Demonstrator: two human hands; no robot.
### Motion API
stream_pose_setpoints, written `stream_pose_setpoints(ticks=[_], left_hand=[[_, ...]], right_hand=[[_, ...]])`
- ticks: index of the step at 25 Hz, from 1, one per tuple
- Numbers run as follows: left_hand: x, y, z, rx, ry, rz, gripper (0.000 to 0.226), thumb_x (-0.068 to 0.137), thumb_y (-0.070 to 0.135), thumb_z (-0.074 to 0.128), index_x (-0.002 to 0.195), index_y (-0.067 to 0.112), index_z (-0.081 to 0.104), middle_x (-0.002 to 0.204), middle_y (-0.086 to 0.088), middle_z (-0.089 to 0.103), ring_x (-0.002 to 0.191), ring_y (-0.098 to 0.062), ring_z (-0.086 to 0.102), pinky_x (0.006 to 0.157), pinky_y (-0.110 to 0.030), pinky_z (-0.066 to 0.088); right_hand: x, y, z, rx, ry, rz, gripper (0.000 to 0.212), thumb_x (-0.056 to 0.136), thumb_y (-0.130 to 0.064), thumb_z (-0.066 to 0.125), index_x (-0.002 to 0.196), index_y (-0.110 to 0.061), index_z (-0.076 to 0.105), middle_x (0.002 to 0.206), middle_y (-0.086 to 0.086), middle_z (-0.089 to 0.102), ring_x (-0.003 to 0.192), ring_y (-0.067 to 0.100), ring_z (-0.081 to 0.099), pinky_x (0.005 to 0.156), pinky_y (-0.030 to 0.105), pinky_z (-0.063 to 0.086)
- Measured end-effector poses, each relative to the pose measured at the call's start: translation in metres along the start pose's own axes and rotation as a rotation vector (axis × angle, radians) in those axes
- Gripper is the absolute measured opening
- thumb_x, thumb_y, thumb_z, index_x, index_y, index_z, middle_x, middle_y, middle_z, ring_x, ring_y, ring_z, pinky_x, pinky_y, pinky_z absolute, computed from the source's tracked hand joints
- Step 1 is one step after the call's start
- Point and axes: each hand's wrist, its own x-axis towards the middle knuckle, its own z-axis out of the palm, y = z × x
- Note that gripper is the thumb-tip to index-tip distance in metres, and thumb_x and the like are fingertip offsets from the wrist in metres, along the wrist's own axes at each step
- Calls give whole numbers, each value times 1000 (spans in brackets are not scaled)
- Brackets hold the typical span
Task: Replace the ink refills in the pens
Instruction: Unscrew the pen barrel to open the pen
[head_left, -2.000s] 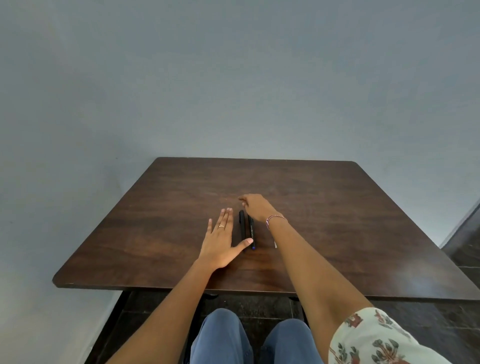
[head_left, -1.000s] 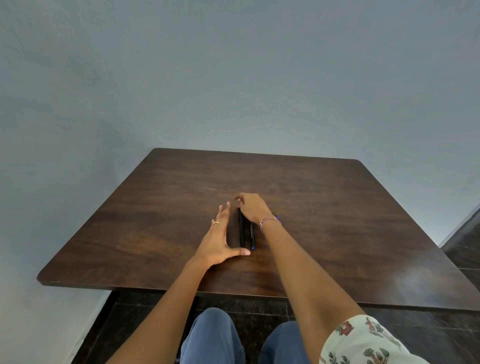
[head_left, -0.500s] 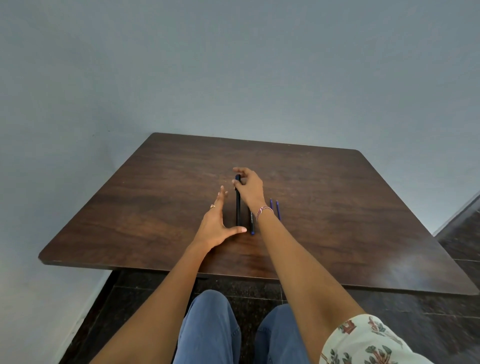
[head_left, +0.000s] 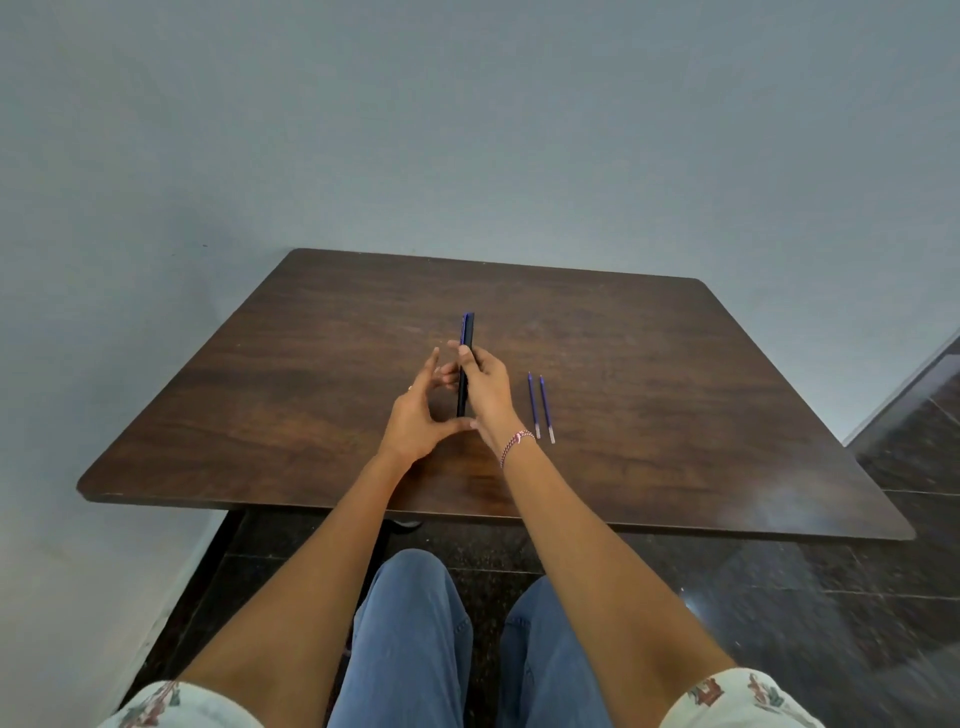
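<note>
While your right hand (head_left: 485, 387) grips the dark pen (head_left: 467, 330) above the table (head_left: 675, 415), left hand (head_left: 415, 415) spread loose beside it, holding nothing, two blue refills (head_left: 540, 405) lying near your right wrist.

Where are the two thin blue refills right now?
Head view: the two thin blue ink refills lie side by side on the dark wooden table, just right of the right hand.

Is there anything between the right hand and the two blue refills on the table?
Nothing visible. The refills lie on bare table just right of the right hand, which grips a dark pen; the left hand is on the other side.
</note>
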Motion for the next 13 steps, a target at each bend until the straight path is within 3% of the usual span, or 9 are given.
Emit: stream_pose_setpoints(ticks=[3, 6, 8, 10, 13], left_hand=[[-2, 4, -13, -340, -48, -109, 91, 71, 12, 78, 148, 22, 29, 142, -3, 48, 133, -15, 42, 112, -29, 29], [-5, 5, -19, -563, 35, -161, 50, 90, 29, 58, 136, 15, 48, 131, -7, 59, 124, -17, 53, 111, -38, 36], [-4, 7, -20, -630, 62, -204, 40, 95, 41, 46, 124, 15, 57, 125, -8, 63, 116, -18, 59, 106, -39, 41], [-3, 11, -22, -659, 63, -269, 39, 96, 43, 45, 115, 14, 63, 117, -7, 68, 89, -14, 67, 86, -35, 53], [0, 10, -21, -758, 64, -286, 35, 94, 33, 56, 110, 4, 67, 112, -9, 71, 56, -7, 63, 52, -25, 52]], right_hand=[[-11, -3, 1, 249, -78, 48, 26, 102, -21, 41, 111, -15, 65, 76, 0, 58, 66, 9, 56, 65, 24, 51], [-21, 6, 7, 300, -142, 117, 27, 104, -26, 37, 107, -16, 63, 67, -3, 49, 53, 5, 45, 51, 19, 44], [-29, 16, 14, 306, -182, 216, 26, 104, -26, 35, 104, -15, 59, 59, -5, 41, 46, 4, 37, 45, 17, 35], [-32, 25, 19, 310, -195, 281, 25, 105, -24, 34, 98, -14, 56, 55, -5, 37, 43, 4, 33, 42, 17, 30], [-30, 29, 20, 308, -211, 293, 29, 105, -22, 33, 91, -11, 55, 50, -7, 38, 42, 4, 32, 40, 16, 29]])
